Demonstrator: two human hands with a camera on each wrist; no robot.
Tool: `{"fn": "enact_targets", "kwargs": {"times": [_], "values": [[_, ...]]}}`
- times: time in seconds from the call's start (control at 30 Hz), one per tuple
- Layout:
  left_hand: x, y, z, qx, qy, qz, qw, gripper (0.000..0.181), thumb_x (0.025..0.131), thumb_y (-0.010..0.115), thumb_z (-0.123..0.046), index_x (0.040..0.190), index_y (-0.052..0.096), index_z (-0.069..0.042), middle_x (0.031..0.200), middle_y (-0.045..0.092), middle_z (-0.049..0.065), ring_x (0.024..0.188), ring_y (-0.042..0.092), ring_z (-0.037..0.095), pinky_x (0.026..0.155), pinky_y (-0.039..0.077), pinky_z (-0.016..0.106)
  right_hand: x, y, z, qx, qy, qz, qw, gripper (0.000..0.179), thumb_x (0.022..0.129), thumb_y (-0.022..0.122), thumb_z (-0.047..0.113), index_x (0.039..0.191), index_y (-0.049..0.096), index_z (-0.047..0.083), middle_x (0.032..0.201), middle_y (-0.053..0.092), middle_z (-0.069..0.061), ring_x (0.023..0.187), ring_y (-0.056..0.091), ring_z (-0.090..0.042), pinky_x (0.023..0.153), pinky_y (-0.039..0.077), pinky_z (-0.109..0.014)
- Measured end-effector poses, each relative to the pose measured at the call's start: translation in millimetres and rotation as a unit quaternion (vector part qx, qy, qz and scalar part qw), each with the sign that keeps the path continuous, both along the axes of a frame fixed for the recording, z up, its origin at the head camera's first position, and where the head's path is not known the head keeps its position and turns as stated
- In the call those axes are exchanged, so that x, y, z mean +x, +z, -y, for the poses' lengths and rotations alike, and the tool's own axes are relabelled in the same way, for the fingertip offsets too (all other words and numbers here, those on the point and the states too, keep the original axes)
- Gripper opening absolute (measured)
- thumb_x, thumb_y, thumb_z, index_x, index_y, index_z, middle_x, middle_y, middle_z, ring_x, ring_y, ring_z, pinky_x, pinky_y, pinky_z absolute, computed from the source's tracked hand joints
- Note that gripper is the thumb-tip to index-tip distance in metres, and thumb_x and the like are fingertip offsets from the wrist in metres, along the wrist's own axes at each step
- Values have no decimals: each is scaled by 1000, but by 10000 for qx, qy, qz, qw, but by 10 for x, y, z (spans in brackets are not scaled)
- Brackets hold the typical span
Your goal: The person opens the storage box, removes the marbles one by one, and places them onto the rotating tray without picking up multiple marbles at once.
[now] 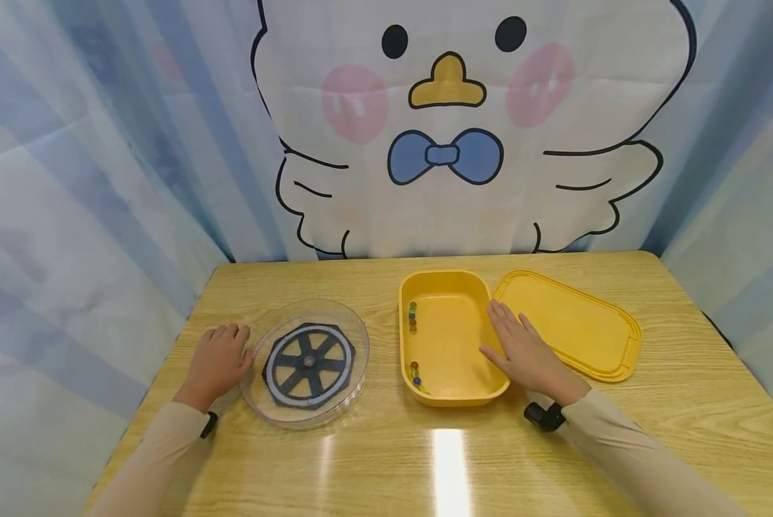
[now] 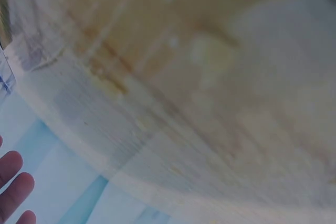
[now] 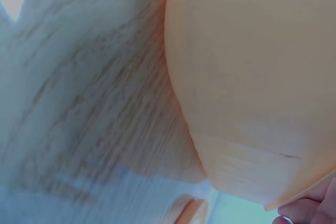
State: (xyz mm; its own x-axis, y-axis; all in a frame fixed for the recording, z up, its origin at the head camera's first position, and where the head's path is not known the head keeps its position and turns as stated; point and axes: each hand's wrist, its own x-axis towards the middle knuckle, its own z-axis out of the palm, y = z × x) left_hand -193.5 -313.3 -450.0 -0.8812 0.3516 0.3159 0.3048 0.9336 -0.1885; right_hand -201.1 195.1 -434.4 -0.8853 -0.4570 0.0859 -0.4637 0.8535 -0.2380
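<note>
On the left of the table stands a clear round container [image 1: 358, 384] with a dark spoked wheel shape [image 1: 308, 362] seen through it. My left hand [image 1: 217, 365] is at its left side, thumb against or close to the wall; in the left wrist view its fingertips [image 2: 18, 195] show apart from the clear wall. My right hand [image 1: 528, 352] rests on the right rim of a yellow rectangular tub [image 1: 453, 337], fingers extended and thumb spread over the inside. Two short rows of coloured beads, an upper row [image 1: 413, 317] and a lower row [image 1: 415, 375], lie along the tub's left wall.
A flat yellow lid [image 1: 570, 323] lies right of the tub, close to its rim. The wooden table [image 1: 386, 459] reaches back to a curtain [image 1: 451, 208] with a cartoon bird, and curtains hang at both sides.
</note>
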Motion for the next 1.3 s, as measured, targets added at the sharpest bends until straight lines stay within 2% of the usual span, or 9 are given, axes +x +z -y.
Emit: {"fn": "enact_targets", "kwargs": {"times": [0.2,0.33,0.47,0.57,0.67,0.8,0.97,1.1,1.3], "values": [[3,1,8,-2,144,163,9998,20,85,60,-15,96,54,1,85,56,17,80,57,35,78,46,50,-37,136,-22,128,124,7,9998,70,96,50,31,144,21,-12,152,19,-28,141,19,-43,110,16,-61],[-1,-7,12,41,156,244,9996,21,85,58,-16,97,54,1,85,56,17,79,57,35,78,46,50,-87,366,-26,140,221,149,9995,73,96,49,32,146,16,-9,154,15,-26,143,15,-41,112,13,-60],[-6,-7,4,135,95,171,9997,21,84,59,-15,96,55,1,85,56,18,78,57,35,77,46,51,-174,633,36,126,390,198,9990,74,96,48,35,148,14,-4,155,14,-23,144,15,-38,113,12,-57],[-10,-7,-4,164,51,61,9998,20,82,60,-13,95,55,1,84,56,17,77,57,35,76,46,50,-263,810,159,-80,571,352,9977,71,95,51,35,148,20,-1,154,20,-21,142,22,-37,113,18,-55],[-13,2,-27,164,33,-2,9999,18,81,60,-11,94,55,1,82,56,17,75,56,34,75,47,50,-372,902,322,-445,825,612,9937,61,93,56,31,143,36,1,147,38,-18,133,41,-34,108,33,-51],[-23,11,-70,176,35,42,9998,18,81,58,-10,95,54,1,83,56,17,76,57,34,75,47,50,-546,820,523,-1088,1168,1032,9818,39,89,62,20,125,59,3,124,62,-16,110,61,-30,94,48,-45],[-31,-12,-75,175,23,13,9998,17,80,58,-11,92,54,0,80,55,16,73,56,34,73,47,49,-759,539,735,-1764,1257,1598,9631,24,84,68,12,106,71,4,107,70,-13,96,67,-25,84,54,-34],[-36,-16,-81,170,20,10,9999,16,80,58,-10,92,54,0,78,54,15,72,55,33,72,47,49,-870,349,836,-1847,1253,1818,9577,22,81,70,9,102,73,3,102,72,-11,89,68,-21,79,55,-30],[-45,-12,-78,150,58,47,9999,18,81,58,-10,95,55,1,80,54,16,71,55,33,71,47,48,-983,182,912,-1733,1448,1985,9537,20,79,71,6,98,74,4,98,73,-11,86,69,-18,78,55,-28]]}}
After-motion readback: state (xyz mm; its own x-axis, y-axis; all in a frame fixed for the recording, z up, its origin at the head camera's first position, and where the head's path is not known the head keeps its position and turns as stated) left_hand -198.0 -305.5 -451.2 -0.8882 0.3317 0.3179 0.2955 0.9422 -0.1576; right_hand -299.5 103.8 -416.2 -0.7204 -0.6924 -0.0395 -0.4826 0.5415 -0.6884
